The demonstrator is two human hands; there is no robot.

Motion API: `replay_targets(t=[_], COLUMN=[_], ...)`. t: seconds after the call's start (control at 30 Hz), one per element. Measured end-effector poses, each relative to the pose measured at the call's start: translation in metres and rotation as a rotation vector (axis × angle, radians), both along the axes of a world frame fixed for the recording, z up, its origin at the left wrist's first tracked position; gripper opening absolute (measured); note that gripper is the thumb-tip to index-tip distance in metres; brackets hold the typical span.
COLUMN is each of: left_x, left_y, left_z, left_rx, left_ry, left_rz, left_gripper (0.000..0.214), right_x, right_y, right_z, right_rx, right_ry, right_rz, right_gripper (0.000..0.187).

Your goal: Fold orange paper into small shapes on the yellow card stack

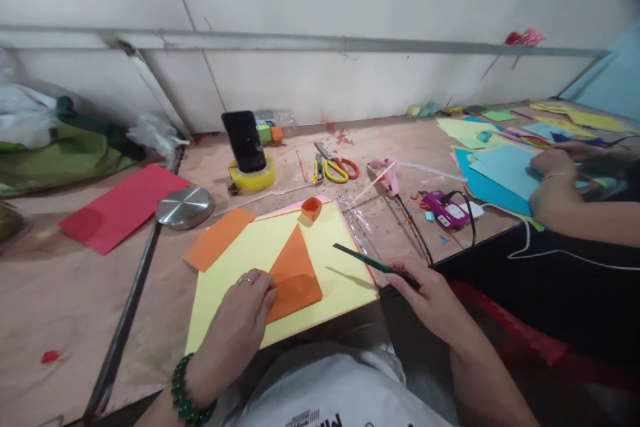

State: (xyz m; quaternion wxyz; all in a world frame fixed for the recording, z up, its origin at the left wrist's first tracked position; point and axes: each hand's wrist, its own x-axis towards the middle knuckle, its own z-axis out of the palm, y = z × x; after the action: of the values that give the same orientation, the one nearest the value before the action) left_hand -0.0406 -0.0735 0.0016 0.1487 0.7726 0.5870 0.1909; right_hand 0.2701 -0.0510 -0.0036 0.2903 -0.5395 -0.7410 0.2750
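On a stack of yellow paper sheets [225,293] lies a piece of orange paper [297,273] folded to a point at the top. My left hand [245,307] is closed at its left edge, fingers together and pressing on it; the fingertips are partly hidden. My right hand [425,293], right of the stack, grips a thin, dark, blade-like tool with a green part [363,257]. Its tip points left, above the yellow paper. A small folded orange paper box [311,208] sits at the stack's top edge, and an orange sheet [220,237] overlaps its upper left corner.
Behind the stack are a phone [244,141] propped on a tape roll [255,175], scissors [335,165] and a pink glue gun [387,175]. A purple power strip [445,209] with cords lies right. Another person's hands [555,163] handle blue paper. A round metal lid [185,207] is left.
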Motion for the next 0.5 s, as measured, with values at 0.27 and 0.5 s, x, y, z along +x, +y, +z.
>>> replay_targets(t=[0.27, 0.5], left_x=[0.008, 0.007], left_y=[0.003, 0.005], left_z=[0.005, 0.006], left_rx=[-0.055, -0.042], left_ry=[-0.009, -0.017], left_rz=[0.002, -0.042], left_gripper=[0.027, 0.027], right_x=[-0.010, -0.021], right_y=[-0.015, -0.022], right_z=[-0.004, -0.011], right_rx=[0.016, 0.027], right_ry=[-0.046, -0.131], right_rz=[0.003, 0.133], right_gripper=[0.022, 0.016])
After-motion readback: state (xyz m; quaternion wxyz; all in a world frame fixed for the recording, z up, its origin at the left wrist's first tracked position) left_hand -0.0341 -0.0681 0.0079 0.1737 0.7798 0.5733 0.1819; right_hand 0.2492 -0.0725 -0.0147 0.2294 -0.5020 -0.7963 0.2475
